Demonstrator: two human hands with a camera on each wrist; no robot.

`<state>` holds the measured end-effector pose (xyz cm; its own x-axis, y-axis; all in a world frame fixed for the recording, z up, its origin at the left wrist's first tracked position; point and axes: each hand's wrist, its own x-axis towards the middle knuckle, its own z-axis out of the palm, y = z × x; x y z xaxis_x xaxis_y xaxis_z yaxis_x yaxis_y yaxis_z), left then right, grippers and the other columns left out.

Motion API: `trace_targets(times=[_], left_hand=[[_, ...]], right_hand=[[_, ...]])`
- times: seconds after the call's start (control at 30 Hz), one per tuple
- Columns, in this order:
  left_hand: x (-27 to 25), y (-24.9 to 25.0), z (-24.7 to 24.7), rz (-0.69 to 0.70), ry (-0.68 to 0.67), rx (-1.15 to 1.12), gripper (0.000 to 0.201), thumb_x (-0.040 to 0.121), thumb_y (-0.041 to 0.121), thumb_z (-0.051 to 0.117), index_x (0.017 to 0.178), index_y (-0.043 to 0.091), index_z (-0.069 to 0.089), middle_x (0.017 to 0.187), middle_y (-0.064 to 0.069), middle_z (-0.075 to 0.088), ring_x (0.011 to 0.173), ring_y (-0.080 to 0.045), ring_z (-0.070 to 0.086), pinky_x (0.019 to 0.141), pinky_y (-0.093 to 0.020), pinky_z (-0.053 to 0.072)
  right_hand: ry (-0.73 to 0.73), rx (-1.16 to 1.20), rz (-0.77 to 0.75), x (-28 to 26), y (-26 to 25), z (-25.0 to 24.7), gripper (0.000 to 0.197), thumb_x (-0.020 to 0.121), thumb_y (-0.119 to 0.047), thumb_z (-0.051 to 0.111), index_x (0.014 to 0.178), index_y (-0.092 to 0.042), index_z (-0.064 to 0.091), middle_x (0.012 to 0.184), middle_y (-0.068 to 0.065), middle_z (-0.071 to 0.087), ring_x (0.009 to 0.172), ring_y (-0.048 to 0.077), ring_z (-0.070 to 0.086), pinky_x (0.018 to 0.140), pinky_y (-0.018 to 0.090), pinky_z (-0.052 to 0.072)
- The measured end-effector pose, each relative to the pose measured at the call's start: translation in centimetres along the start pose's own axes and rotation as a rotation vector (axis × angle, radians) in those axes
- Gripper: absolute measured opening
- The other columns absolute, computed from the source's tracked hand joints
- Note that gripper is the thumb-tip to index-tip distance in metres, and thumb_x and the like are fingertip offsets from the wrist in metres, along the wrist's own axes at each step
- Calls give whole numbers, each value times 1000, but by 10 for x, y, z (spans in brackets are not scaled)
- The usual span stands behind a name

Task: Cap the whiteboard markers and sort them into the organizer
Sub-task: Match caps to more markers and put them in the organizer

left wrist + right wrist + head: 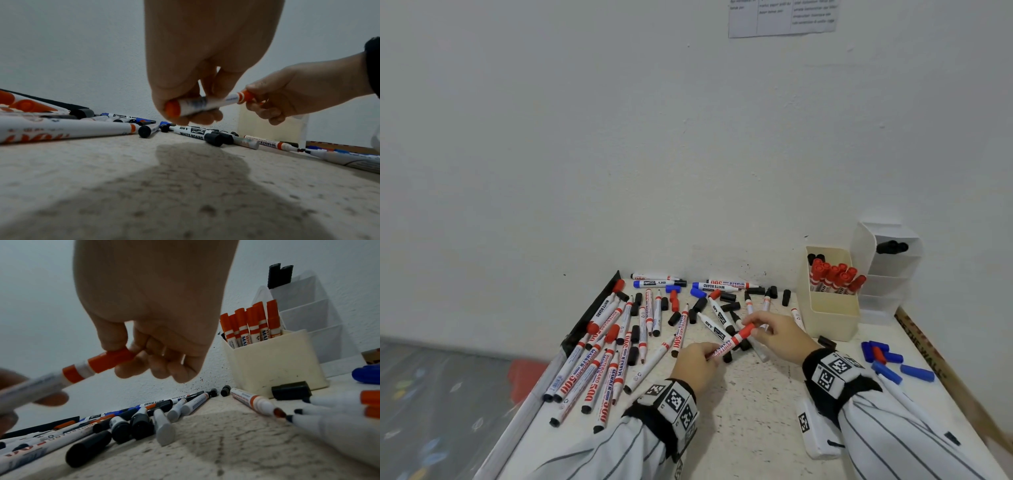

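Both hands hold one red whiteboard marker (732,339) above the table. My left hand (697,363) grips its white barrel (203,104) near the tail end. My right hand (774,334) pinches the red cap (111,360), which sits on the marker's tip end. A cream organizer box (832,308) at the back right holds several red-capped markers (252,324). Behind it stands a white tiered organizer (887,270) with black markers (892,247) in its top slot.
Many uncapped markers (599,359) and loose black caps (729,305) lie across the left and back of the table (750,428). Loose blue and red caps (890,359) lie at the right. A black cap (292,390) lies by the cream box. The wall (619,154) is close behind.
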<state>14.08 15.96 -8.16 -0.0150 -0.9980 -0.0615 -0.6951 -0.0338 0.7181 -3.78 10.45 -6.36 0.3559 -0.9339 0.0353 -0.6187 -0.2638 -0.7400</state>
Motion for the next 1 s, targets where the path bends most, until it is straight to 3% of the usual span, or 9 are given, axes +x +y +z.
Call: trace_targets(times=[0.07, 0.17, 0.23, 0.3, 0.47, 0.57, 0.73, 0.87, 1.0], left_hand=[[-1, 2, 0, 13, 1, -24, 33, 98, 16, 40, 125, 19, 57, 89, 3, 59, 65, -3, 46, 60, -13, 38], [-7, 8, 1, 50, 0, -56, 24, 96, 33, 44, 115, 26, 57, 76, 7, 57, 59, -6, 46, 61, -26, 43], [-13, 13, 1, 105, 10, 46, 25, 93, 45, 47, 110, 29, 55, 67, 10, 53, 57, -4, 47, 53, -21, 38], [-15, 18, 2, 145, 14, 143, 25, 95, 45, 42, 108, 28, 55, 67, 11, 50, 58, -4, 46, 52, -18, 35], [-15, 32, 7, 88, -130, 13, 36, 100, 41, 31, 70, 21, 39, 66, 4, 41, 54, -7, 37, 50, -20, 32], [-18, 34, 2, -17, -282, -224, 39, 99, 46, 28, 72, 19, 35, 61, 3, 35, 41, -9, 30, 37, -18, 27], [-21, 38, -5, -167, -443, -585, 44, 96, 54, 30, 67, 21, 34, 50, 7, 29, 32, -6, 22, 35, -10, 17], [-18, 38, -10, -165, -486, -591, 44, 95, 56, 30, 66, 22, 34, 48, 8, 28, 33, -5, 21, 35, -9, 16], [-14, 33, -2, -92, -413, -493, 41, 98, 49, 30, 69, 20, 33, 51, 7, 31, 34, -6, 24, 35, -14, 21]], right_hand=[[-9, -12, 32, -4, -5, 0, 16, 96, -22, 48, 85, -24, 60, 76, -7, 54, 68, 4, 47, 57, 10, 36], [11, 5, 117, -9, -13, 2, 43, 99, -38, 36, 64, -15, 46, 61, -1, 42, 56, 9, 41, 47, 11, 32], [57, 52, 153, -11, -20, 5, 50, 99, -41, 34, 57, -16, 39, 55, -2, 36, 51, 10, 37, 48, 16, 31], [101, 95, 179, -12, -26, 7, 52, 99, -40, 34, 53, -17, 37, 51, -2, 35, 48, 10, 36, 49, 21, 31], [191, 183, 204, -15, -34, 12, 50, 99, -33, 36, 52, -16, 37, 51, -1, 35, 50, 11, 36, 51, 25, 27], [169, 229, 183, -16, -33, 15, 49, 99, -32, 36, 52, -17, 37, 49, -3, 34, 48, 10, 34, 52, 26, 28], [141, 428, 108, -16, -36, 14, 44, 99, -27, 36, 56, -18, 34, 40, -11, 28, 38, 2, 27, 47, 21, 24], [90, 501, 76, -19, -37, 13, 40, 100, -26, 35, 61, -17, 35, 45, -9, 28, 39, 4, 25, 42, 18, 23], [39, 456, 82, -16, -29, 13, 35, 99, -33, 38, 68, -16, 41, 49, -6, 32, 40, 5, 29, 44, 22, 24]])
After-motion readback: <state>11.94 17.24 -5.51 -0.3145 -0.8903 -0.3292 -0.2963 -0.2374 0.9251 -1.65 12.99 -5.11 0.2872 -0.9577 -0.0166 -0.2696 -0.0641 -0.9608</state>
